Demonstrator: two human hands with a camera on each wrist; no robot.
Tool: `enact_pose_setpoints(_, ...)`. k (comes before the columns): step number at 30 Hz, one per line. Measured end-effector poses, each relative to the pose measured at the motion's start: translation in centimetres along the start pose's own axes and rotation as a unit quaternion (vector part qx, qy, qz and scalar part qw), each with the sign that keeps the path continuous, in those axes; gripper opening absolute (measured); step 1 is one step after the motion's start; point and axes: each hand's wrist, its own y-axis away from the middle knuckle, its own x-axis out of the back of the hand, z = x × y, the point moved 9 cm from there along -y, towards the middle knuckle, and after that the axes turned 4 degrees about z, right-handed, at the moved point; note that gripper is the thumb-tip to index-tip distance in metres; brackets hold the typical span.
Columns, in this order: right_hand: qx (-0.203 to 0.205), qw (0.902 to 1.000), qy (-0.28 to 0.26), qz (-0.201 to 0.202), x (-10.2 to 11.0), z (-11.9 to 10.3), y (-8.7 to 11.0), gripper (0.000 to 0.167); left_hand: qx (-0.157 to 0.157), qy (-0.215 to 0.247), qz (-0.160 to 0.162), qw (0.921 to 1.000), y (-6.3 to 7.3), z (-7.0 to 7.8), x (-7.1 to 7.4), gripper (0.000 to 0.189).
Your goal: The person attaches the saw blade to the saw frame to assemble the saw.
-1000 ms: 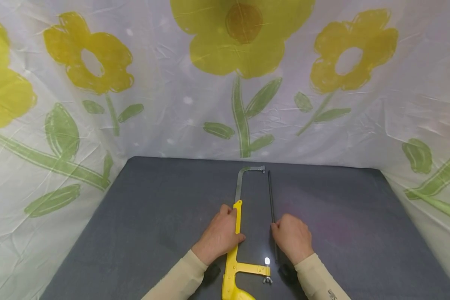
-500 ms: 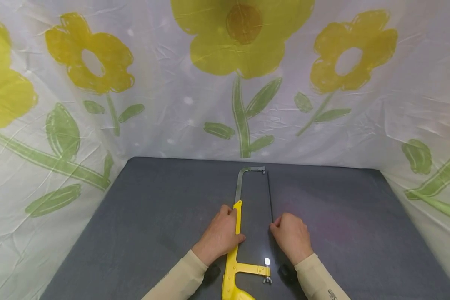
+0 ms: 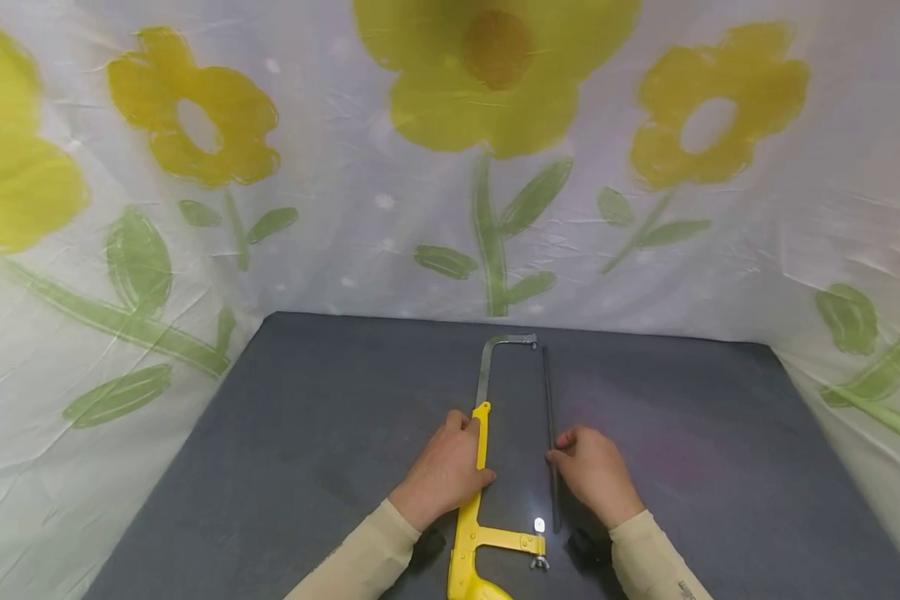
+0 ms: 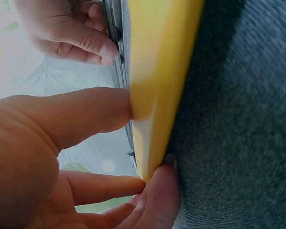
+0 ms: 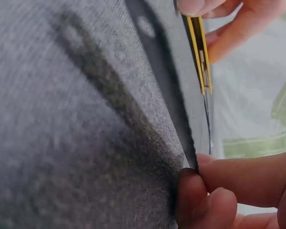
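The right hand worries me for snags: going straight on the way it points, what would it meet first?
Past the blade the right hand pinches, probably the saw, near its metal bar; the hand's height is unclear, so it might pass over.

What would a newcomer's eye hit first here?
Probably the bright yellow hacksaw frame, held by the left hand in the lower middle of the head view, against the dark tabletop. Next, the thin dark saw blade just right of it, unmounted and pinched by the right hand. Behind the table, a pale sheet with big yellow flowers fills the upper half.
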Motion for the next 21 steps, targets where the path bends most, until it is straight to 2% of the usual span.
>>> enact_pose_setpoints(4,-0.001,0.9996,-0.021,-0.017,-0.07,0.52,-0.02,0.019,0.004,0.008,-0.005,0.9999,-0.05,0.04,-0.13,0.083)
enact_pose_setpoints(11,-0.015,0.9923,-0.104,-0.065,-0.47,1.06,-0.02,0.017,0.008,0.008,-0.007,0.9999,-0.13,-0.1,-0.14,0.083)
enact_pose_setpoints(15,-0.012,0.9904,-0.118,-0.07,-0.27,0.94,0.08,0.017,0.004,0.003,-0.008,1.0,-0.09,-0.11,-0.27,0.084)
enact_pose_setpoints(21,0.001,0.9899,-0.13,-0.056,-0.03,0.43,-0.08,0.019,-0.001,0.003,-0.005,1.0,-0.19,-0.06,-0.24,0.084)
